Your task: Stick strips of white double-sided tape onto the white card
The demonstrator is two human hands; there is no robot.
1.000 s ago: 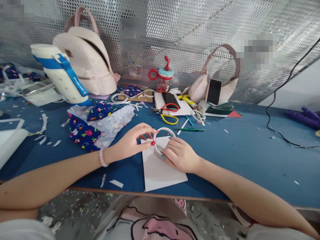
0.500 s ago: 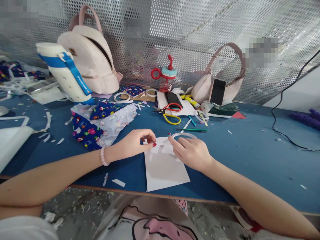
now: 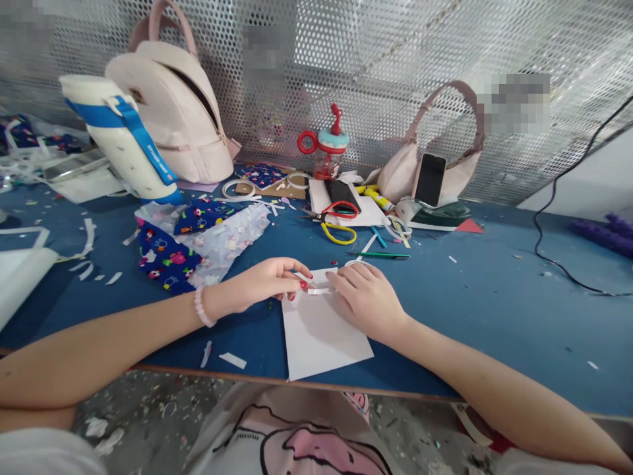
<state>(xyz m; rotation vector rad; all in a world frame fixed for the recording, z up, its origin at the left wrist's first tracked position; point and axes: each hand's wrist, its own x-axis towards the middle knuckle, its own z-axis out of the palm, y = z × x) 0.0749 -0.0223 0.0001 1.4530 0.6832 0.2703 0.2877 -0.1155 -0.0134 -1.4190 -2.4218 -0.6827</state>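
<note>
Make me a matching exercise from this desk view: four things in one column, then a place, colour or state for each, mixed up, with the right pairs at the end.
Things
1. Left hand
2. White sheet nearest the person
3. Scissors
4. Phone

Descriptions
A. Red and yellow at the handles
B. Standing in front of the pale handbag
C. Wears a pale bracelet at the wrist
D. Partly covered by the right hand

Right pairs: 1-C, 2-D, 3-A, 4-B
</note>
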